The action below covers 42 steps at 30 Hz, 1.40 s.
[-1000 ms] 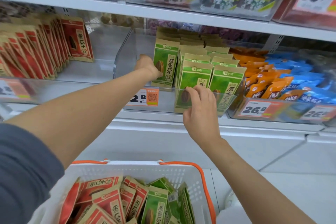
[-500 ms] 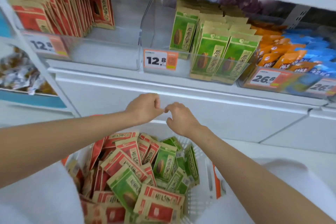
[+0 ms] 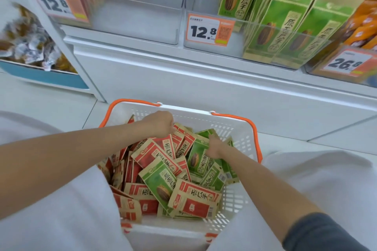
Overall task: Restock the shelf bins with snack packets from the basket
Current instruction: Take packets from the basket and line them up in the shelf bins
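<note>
A white basket [image 3: 237,138] with orange handles sits low in front of me, heaped with red snack packets [image 3: 194,199] and green snack packets [image 3: 160,177]. My left hand [image 3: 160,124] is curled at the far side of the heap, against the tops of red packets, and its fingertips are hidden. My right hand [image 3: 214,145] reaches into the green packets on the right, its fingers curled round the top of one green packet [image 3: 197,159]. Above, a clear shelf bin [image 3: 285,26] holds upright green packets. The bin to its left [image 3: 142,22] holds red packets at its far left.
Price tags reading 12.8 [image 3: 208,30] hang on the bin fronts. Orange packets [image 3: 365,26] fill a bin at the far right. A blue-fronted bin of wrapped snacks [image 3: 30,51] stands at the left. Below the shelf runs a white cabinet face [image 3: 204,87].
Both hands left the green shelf bin, came down over the basket and now reach into the packets. My view has tilted down towards the basket.
</note>
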Each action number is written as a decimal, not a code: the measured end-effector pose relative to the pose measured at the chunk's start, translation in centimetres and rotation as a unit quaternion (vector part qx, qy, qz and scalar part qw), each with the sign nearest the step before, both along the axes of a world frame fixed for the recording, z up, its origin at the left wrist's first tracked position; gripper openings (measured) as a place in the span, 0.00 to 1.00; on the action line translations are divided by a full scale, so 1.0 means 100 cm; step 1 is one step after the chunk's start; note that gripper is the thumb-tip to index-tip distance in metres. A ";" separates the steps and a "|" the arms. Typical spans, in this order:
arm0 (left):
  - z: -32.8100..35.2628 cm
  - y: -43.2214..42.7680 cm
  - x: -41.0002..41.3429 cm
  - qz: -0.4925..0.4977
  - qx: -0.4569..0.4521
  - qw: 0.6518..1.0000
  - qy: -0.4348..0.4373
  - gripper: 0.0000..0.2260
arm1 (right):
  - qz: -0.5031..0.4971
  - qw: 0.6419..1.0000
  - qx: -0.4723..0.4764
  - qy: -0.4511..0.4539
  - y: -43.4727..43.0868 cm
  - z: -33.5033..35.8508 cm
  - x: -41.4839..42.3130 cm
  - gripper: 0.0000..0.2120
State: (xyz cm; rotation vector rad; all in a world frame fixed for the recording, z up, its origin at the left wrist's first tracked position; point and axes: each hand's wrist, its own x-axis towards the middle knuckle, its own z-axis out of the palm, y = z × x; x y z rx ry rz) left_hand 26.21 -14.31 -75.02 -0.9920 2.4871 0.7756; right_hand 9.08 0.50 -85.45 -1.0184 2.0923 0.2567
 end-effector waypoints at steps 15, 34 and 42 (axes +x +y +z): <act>-0.003 0.013 -0.008 -0.016 0.047 0.999 -0.002 0.08 | -0.017 0.999 -0.036 0.000 -0.004 -0.005 0.003 0.11; 0.077 0.000 -0.045 0.092 0.197 0.922 0.321 0.08 | -0.087 0.884 -0.457 -0.047 -0.019 0.230 -0.040 0.07; 0.147 -0.023 -0.055 0.144 0.141 0.855 0.478 0.12 | -0.029 0.797 -0.536 0.277 -0.016 0.255 -0.076 0.27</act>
